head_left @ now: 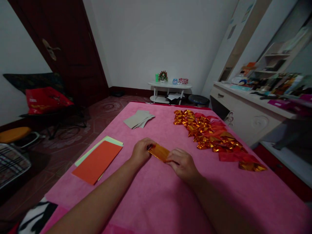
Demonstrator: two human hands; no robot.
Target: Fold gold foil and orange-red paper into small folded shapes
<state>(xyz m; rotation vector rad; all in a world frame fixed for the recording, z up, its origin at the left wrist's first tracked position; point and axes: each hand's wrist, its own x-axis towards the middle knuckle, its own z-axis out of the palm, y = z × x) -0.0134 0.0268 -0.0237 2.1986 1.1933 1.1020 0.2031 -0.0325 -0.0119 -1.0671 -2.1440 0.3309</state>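
A folded strip of gold foil paper (159, 152) lies on the pink cloth (156, 191) between my hands. My left hand (140, 151) is closed, its fingers pinching the strip's left end. My right hand (182, 163) is closed over the strip's right end and presses it against the cloth. A long row of folded gold and red foil pieces (212, 136) runs along the right side of the cloth, apart from my hands.
A stack of orange and pale green sheets (98, 160) lies left of my hands. Grey sheets (138, 119) sit farther back. A white dresser (246, 109) stands right; a small white table (169, 87) and dark door (63, 48) stand beyond.
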